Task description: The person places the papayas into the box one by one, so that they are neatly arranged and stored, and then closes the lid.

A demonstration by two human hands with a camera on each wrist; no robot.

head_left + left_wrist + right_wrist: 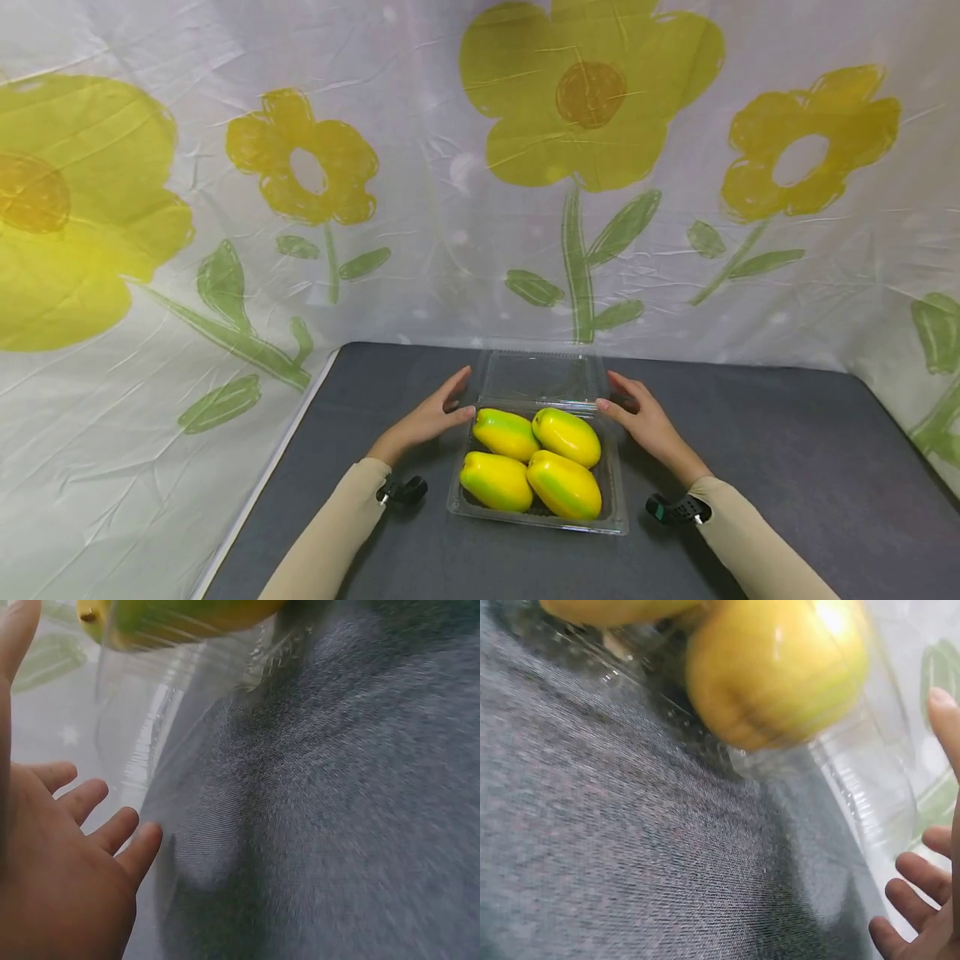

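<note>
A clear plastic clamshell box [537, 522] lies on the dark table with its lid [542, 379] folded back toward the wall. Several yellow-green mangoes [495, 482] sit in its base in two rows. My left hand [429, 419] is at the box's left side near the hinge, fingers spread and thumb by the rim. Opposite it, my right hand [647, 422] is at the right side, its thumb toward the hinge corner. Both wrist views show the fingers extended and gripping nothing. Whether either thumb touches the plastic, I cannot tell.
The dark grey tabletop [765, 433] extends on both sides of the box. A white cloth with printed yellow flowers [420, 275] hangs behind the table and along its sides. Each wrist wears a black camera band [678, 508].
</note>
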